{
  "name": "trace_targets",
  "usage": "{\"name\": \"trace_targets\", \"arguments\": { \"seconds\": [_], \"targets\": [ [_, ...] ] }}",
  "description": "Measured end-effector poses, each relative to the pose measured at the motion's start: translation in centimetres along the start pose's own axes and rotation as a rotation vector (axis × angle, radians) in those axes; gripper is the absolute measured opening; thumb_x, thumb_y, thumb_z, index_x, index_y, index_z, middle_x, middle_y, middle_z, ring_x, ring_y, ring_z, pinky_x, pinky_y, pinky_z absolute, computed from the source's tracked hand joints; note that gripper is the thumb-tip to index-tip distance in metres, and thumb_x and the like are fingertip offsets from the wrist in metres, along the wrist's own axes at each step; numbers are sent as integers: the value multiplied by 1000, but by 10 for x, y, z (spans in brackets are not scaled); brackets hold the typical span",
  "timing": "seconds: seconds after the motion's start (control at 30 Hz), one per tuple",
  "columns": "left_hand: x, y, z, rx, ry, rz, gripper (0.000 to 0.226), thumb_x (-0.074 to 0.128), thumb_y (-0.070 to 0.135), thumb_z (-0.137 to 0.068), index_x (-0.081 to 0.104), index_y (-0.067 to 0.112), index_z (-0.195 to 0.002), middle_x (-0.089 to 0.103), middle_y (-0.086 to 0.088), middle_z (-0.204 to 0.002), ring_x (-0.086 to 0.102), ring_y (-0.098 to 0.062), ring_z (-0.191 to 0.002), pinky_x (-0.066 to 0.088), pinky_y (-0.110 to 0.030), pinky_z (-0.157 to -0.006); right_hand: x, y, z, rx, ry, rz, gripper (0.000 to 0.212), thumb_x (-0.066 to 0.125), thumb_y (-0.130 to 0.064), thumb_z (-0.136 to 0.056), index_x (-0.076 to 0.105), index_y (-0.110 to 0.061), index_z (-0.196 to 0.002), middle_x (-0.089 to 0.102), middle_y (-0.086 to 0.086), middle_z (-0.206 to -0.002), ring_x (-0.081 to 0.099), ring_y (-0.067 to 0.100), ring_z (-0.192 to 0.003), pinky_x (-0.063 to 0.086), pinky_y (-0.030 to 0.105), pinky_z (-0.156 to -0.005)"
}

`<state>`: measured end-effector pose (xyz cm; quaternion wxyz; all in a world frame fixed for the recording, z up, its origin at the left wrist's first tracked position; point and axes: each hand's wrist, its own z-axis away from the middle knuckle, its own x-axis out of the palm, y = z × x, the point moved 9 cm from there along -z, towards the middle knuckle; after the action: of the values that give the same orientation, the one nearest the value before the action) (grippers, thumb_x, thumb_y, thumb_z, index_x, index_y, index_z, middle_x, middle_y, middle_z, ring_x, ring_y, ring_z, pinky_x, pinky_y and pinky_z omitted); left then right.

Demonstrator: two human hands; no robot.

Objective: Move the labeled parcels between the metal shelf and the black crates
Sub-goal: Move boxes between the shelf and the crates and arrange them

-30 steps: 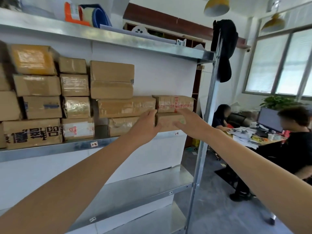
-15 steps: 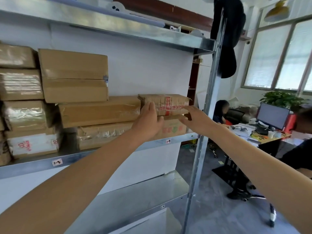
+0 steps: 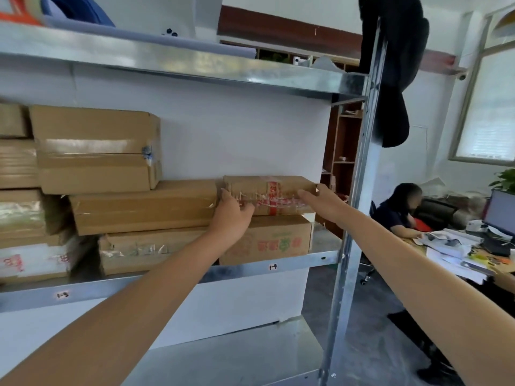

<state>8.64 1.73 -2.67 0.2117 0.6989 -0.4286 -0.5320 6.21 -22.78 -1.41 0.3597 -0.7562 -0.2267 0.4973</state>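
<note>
Gripping taped parcel [image 3: 274, 190] at opposite ends, left hand [image 3: 232, 215] and right hand [image 3: 320, 200] apart; printed carton [image 3: 278, 240] directly beneath, on metal shelf [image 3: 306, 259].

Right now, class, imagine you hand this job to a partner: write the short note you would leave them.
Hands: left hand grips the left end of the red-taped parcel; right hand holds its right end.
The parcel rests on a printed box on the metal shelf.
Done: parcel grasped, not yet lifted.
Left: lift it out and carry it to a black crate; none in view.
</note>
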Motion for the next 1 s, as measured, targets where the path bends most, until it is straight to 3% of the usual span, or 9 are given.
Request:
{"name": "trace_targets", "arguments": {
  "seconds": [0.07,0.17,0.27,0.4,0.47,0.57,0.63,0.87,1.0],
  "targets": [
    [3,-5,-4,-20,12,11,71,47,35,-101,13,5,-156,63,-5,-114,60,-12,-82,42,-22,-63,-2,5,-6,10,35,-64,60,52,-49,-100,42,-8,-142,56,-3,-118,52,16,-106,39,30,-82],
    [2,-8,-9,-31,76,44,40,49,32,-99,52,7,-129,60,-3,-111,60,-24,-105,41,-30,-75,-1,13,-15,24,34,-160,60,50,-46,-101,40,-6,-145,60,2,-121,56,18,-105,42,29,-78],
    [2,-3,-4,-26,106,120,27,50,30,-98,57,11,-115,58,5,-98,56,-14,-87,40,-29,-68,0,21,-15,45,48,-249,66,52,-44,-101,29,-5,-149,52,5,-123,53,20,-109,45,30,-83],
    [-3,5,8,16,173,229,1,51,29,-97,51,29,-98,53,17,-86,51,0,-78,38,-22,-63,-13,22,-11,24,103,-339,68,50,-49,-99,26,-7,-146,55,10,-128,56,25,-116,47,47,-104],
    [-6,6,20,4,235,357,3,51,31,-98,53,30,-95,57,17,-87,53,-1,-81,41,-22,-66,-18,23,-3,1,128,-377,60,49,-49,-99,28,-10,-140,57,4,-114,60,19,-104,51,41,-93],
    [-3,-4,45,-91,306,578,20,52,37,-97,61,24,-109,63,8,-101,58,-10,-95,47,-32,-78,-20,28,17,-35,164,-395,43,48,-50,-100,30,-17,-121,53,-6,-98,54,5,-86,44,26,-66],
    [-3,-6,59,-128,336,700,19,56,40,-95,63,26,-106,65,5,-105,59,-12,-99,48,-34,-83,-22,32,32,-60,191,-408,38,48,-49,-100,31,-19,-114,52,-5,-97,54,5,-84,43,25,-63],
    [-32,13,109,-5,529,712,27,72,49,-84,61,26,-76,64,17,-75,61,9,-69,43,-6,-57,-43,25,78,-181,238,-475,35,53,-48,-99,34,-20,-109,50,-4,-97,57,8,-87,47,23,-67],
    [-38,2,134,1,535,684,25,73,45,-84,70,21,-90,73,11,-86,68,2,-82,50,-13,-71,-40,17,104,-267,203,-446,38,59,-44,-97,35,-20,-113,49,-9,-100,55,2,-88,46,10,-60]
  ]
}}
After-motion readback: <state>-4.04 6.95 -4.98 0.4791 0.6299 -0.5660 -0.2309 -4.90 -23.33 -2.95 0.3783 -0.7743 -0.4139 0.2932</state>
